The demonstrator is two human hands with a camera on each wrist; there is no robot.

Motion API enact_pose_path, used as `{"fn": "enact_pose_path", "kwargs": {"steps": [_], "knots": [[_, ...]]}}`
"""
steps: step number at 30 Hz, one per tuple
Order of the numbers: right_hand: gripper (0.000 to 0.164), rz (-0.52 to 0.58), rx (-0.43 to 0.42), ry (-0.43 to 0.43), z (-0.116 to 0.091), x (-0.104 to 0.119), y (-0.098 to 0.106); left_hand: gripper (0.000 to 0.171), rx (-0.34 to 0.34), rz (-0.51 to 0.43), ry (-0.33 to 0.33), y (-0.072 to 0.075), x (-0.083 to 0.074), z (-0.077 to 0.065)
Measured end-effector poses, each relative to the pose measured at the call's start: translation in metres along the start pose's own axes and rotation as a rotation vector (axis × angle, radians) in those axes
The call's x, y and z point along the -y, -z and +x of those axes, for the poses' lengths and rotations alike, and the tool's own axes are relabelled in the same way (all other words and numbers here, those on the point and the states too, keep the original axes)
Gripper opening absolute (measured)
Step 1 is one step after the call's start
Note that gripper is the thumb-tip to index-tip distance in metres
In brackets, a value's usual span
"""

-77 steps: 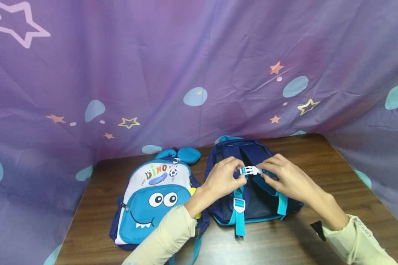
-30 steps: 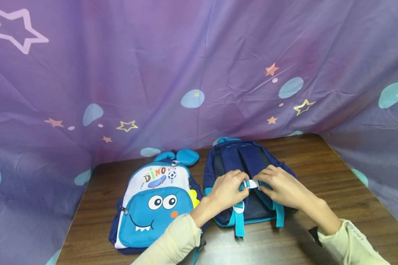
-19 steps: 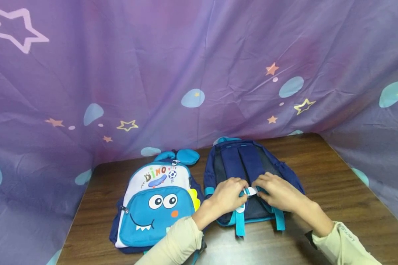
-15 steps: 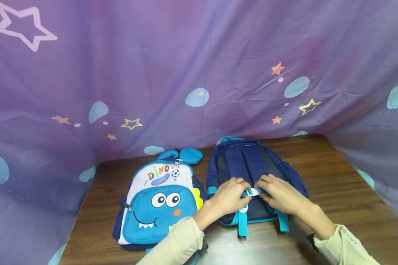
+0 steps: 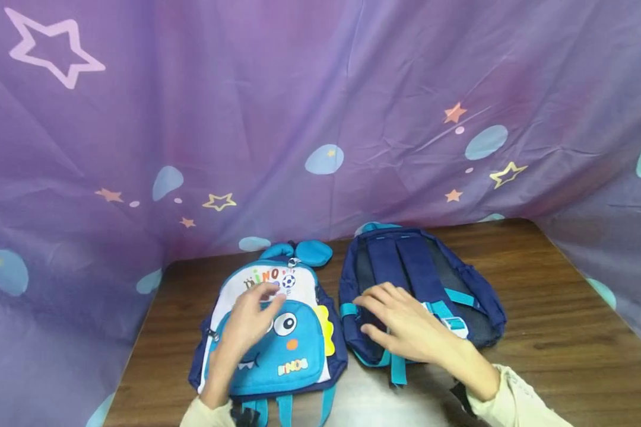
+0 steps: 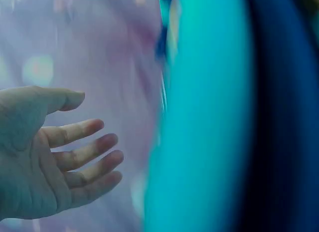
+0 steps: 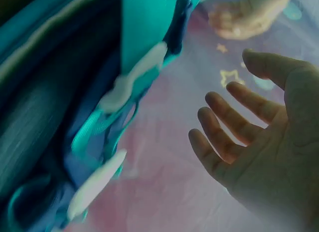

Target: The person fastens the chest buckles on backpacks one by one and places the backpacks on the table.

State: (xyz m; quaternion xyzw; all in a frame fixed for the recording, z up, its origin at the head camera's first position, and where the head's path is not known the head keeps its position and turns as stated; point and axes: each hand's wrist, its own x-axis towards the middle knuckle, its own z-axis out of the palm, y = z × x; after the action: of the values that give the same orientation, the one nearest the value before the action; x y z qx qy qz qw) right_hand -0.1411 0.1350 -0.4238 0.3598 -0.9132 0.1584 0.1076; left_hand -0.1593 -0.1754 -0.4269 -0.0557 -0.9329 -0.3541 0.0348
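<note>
Two small backpacks lie side by side on a wooden table. My left hand (image 5: 246,323) hovers over the front of the white and blue dinosaur backpack (image 5: 299,370), fingers apart and holding nothing. My right hand (image 5: 406,323) is above the navy backpack (image 5: 416,261), which lies straps up; its fingers are spread and hold nothing. A white strap adjuster (image 5: 456,325) on a teal strap shows beside my right wrist. The side-release buckle between the straps is mostly hidden by that hand. In the right wrist view, white plastic buckle parts (image 7: 132,77) hang on teal straps, apart from my fingers.
The wooden table (image 5: 555,332) extends right of the navy backpack. A purple curtain (image 5: 272,118) with stars hangs right behind the table. Teal straps (image 5: 285,409) of the dinosaur backpack trail toward the front edge.
Both hands held the white buckle, brought its halves together, and lowered it onto the navy backpack. Now they have let go; my left hand has moved left over the dinosaur backpack, my right slightly left.
</note>
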Motion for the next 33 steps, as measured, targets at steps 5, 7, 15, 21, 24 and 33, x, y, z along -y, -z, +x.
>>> {"fn": "enact_pose_path", "kwargs": {"steps": [5,7,15,21,24,33], "knots": [[0.038,0.039,0.032,0.035,0.016,0.021,-0.013,0.044,-0.109,0.046,0.256,0.038,0.070,-0.030],[0.037,0.041,0.043,0.053,0.020,0.027,-0.018,0.056,-0.058,0.066,0.357,0.046,0.087,-0.039],[0.045,0.050,0.073,0.071,0.031,0.046,-0.037,0.093,0.054,0.009,0.491,0.041,0.121,-0.037],[0.057,-0.006,0.078,0.114,0.051,0.089,-0.068,0.092,0.112,-0.050,0.567,0.043,0.128,-0.032],[0.071,-0.056,0.071,0.152,0.063,0.122,-0.090,0.087,0.110,-0.109,0.585,0.041,0.127,-0.033],[0.105,-0.224,0.166,0.013,0.108,0.195,-0.134,0.077,0.049,-0.410,0.579,0.040,0.128,-0.036]]}}
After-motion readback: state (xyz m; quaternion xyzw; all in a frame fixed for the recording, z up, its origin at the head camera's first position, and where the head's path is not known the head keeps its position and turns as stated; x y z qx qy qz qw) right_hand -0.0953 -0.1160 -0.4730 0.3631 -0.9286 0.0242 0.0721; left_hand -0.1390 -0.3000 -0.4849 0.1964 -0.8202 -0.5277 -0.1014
